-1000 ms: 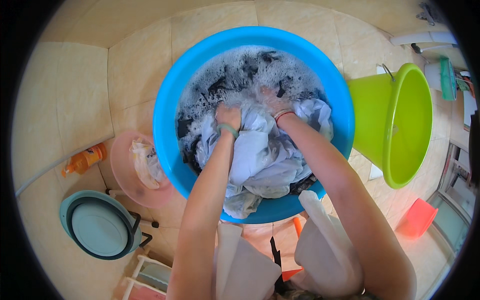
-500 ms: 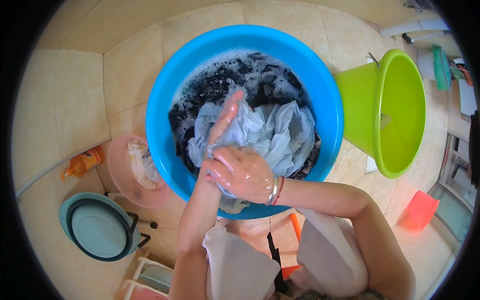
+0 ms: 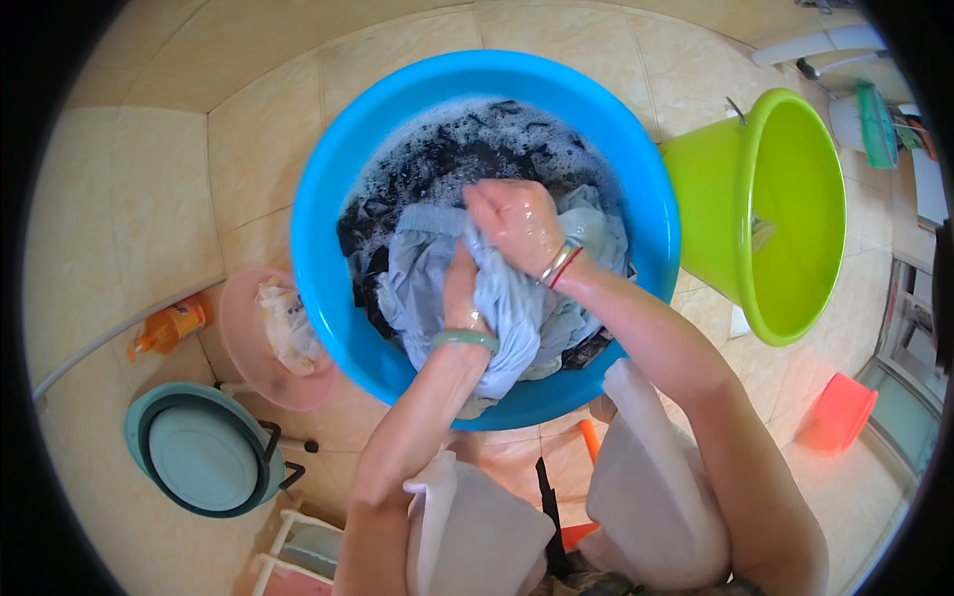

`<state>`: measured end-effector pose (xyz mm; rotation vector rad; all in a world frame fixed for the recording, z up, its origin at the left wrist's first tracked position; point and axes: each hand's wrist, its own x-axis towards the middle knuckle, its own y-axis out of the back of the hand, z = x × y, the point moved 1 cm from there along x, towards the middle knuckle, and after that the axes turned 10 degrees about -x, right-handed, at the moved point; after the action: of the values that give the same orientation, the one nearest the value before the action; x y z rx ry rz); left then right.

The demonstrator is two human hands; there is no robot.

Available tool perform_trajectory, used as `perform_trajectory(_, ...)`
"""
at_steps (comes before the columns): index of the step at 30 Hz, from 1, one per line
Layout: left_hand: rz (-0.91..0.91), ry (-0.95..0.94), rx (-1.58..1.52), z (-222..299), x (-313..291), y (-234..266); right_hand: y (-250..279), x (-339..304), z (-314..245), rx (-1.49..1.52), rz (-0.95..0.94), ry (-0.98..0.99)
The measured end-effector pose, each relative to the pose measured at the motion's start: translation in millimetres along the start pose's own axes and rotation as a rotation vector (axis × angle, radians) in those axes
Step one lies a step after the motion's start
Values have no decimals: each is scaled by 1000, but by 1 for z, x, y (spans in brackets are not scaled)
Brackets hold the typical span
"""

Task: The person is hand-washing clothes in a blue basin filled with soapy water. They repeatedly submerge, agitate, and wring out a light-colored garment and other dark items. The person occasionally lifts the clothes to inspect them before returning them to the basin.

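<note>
A large blue basin (image 3: 328,248) holds dark soaked laundry (image 3: 407,179) in foamy water, with a wet light blue garment (image 3: 417,263) bunched on top. My right hand (image 3: 517,226) is closed in a fist on a fold of this garment, above the middle of the basin. Just below and to its left, my left hand (image 3: 461,293) is tucked into the cloth and holds it; its fingertips are hidden by the fabric. A green bangle (image 3: 464,340) circles my left wrist, and a silver bangle and red cord are on the right.
A lime-green bucket (image 3: 706,199) lies tipped beside the basin's right. Left are a pink basin (image 3: 243,343) with white cloth, an orange bottle (image 3: 169,323) and a grey-green basin (image 3: 204,462). A red tub (image 3: 843,412) stands far right, a white rack (image 3: 288,536) lower left.
My right hand has moved up and right, away from my left wrist. My left hand's outstretched fingers have gone into the cloth, and the garment is now pulled up between both hands.
</note>
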<state>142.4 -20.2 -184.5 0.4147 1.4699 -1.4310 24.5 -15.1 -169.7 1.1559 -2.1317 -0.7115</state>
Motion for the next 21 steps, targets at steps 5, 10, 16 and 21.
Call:
perform_trajectory(5, -117, 63, -49, 7, -6, -5, 1, -21, -16, 37, -39, -156)
perform_trajectory(10, -604, 347, -287, 26, 33, 53, 9, -58, -90, 64, -117, 92)
perform_trajectory(16, -52, -113, 179, 7, -17, 7, -23, -14, 24, -133, -181, -145)
perform_trajectory(21, -51, -263, 398, 24, -12, -4, -11, -14, 51, 310, -304, -545)
